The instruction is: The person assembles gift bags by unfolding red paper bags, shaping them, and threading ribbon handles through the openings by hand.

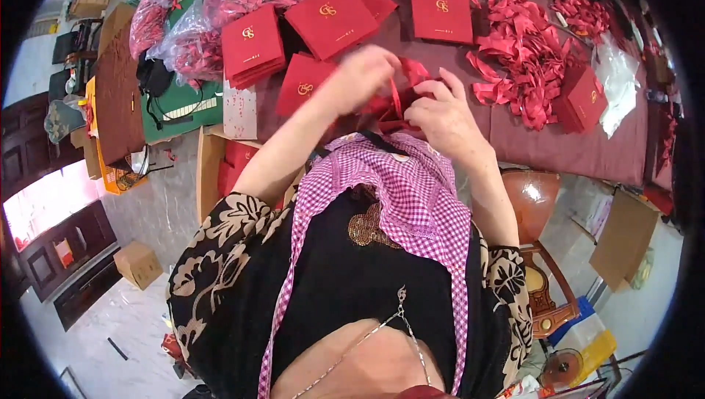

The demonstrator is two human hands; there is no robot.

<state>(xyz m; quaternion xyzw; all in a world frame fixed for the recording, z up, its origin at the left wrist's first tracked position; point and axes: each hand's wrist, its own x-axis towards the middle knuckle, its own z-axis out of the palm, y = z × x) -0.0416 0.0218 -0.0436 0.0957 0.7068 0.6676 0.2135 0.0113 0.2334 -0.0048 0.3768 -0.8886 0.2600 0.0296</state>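
My left hand (pixel 361 82), blurred by motion, has its fingers bent and pinched at a red ribbon (pixel 413 71). Across from it, my right hand (pixel 445 109) curls its fingers round the ribbon's other side. Under both hands, near the table edge, is a small red paper bag (pixel 391 111), partly hidden by my fingers. Just left of my left hand lies another red bag (pixel 302 80) with a gold emblem. Beyond my hands a red bag with a ribbon handle (pixel 442 16) lies flat.
Stacked red bags (pixel 253 45) and larger ones (pixel 332 19) cover the table's left part. A heap of red ribbons (pixel 523 54) lies at right, beside a red bag (pixel 582 98) and clear plastic (pixel 617 80). Plastic sacks (pixel 192 46) stand at far left; a wooden chair (pixel 530 197) is right.
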